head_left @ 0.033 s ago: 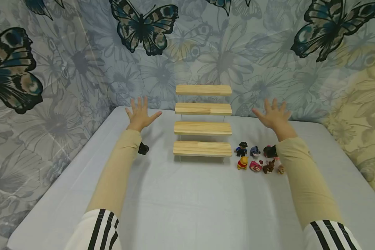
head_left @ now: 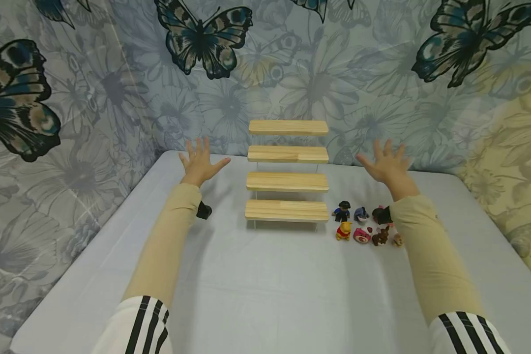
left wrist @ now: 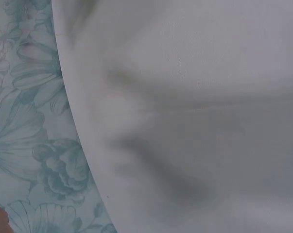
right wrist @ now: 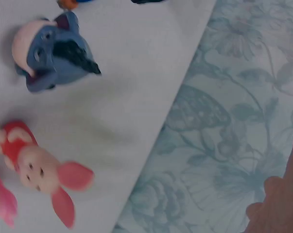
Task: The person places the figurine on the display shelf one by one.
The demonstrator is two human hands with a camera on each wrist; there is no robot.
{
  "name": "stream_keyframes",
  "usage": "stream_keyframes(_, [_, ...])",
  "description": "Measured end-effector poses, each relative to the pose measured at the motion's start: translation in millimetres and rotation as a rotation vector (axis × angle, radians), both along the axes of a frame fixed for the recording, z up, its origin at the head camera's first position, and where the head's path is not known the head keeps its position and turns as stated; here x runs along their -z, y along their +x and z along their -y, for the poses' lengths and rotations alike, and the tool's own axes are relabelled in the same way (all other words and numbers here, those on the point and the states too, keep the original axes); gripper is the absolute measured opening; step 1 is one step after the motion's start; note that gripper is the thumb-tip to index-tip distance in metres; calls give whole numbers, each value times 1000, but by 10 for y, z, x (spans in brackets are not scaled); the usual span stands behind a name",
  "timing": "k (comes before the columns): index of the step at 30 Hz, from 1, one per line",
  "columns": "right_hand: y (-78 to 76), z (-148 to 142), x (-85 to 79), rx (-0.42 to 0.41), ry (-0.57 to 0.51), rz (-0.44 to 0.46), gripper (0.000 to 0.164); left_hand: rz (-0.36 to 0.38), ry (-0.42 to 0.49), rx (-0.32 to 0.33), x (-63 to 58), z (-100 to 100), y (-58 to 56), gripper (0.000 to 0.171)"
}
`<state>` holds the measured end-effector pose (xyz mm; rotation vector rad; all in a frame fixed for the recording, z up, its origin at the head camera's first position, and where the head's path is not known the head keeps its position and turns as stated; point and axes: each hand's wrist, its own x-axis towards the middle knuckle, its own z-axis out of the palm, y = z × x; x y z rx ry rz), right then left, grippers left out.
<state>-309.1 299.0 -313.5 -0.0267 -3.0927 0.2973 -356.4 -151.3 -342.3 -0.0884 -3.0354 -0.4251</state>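
My left hand (head_left: 199, 164) is held over the left back of the table with its fingers spread, holding nothing. My right hand (head_left: 387, 167) is likewise spread and bare, beyond a group of small toy figures. Among these are a figure in a dark cap (head_left: 341, 211), a blue donkey (head_left: 360, 214), a yellow bear in a red shirt (head_left: 343, 230), a pink bear (head_left: 361, 235) and a brown animal figure (head_left: 380, 236). The right wrist view shows a pink piglet figure (right wrist: 39, 167) lying by the donkey; the right wrist camera partly covers it in the head view.
A stepped stand with several pale wooden shelves (head_left: 286, 210) stands between the hands, toward the back of the white table (head_left: 270, 285). A small tan figure (head_left: 398, 240) lies beside the right sleeve. Butterfly-and-flower cloth (head_left: 309, 83) hangs behind the table and along its sides.
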Motion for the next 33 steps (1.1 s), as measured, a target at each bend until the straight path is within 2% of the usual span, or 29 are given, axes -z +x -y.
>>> stream_keyframes(6, [-52, -7, 101, -31, -45, 3, 92, -3, 23, 63, 62, -72, -39, 94])
stream_keyframes(11, [-19, -55, 24, -136, -91, -35, 88, 16, 81, 122, 94, -79, -29, 93])
stream_keyframes(14, [56, -106, -43, -193, -103, -93, 81, 30, 129, 148, 91, -63, -18, 91])
stream_keyframes(21, [259, -248, -85, -240, -109, -180, 72, 53, 249, 176, 107, -21, 34, 89])
stream_keyframes(24, [343, -286, -67, -259, -137, -201, 69, 33, 312, 201, 115, -29, 71, 88])
stream_keyframes(28, [429, -325, -55, -273, -158, -234, 68, -11, 375, 277, 104, -73, 113, 86])
stream_keyframes(33, [578, -301, -31, -322, -87, -298, 66, -49, 479, 329, 69, -172, 214, 79])
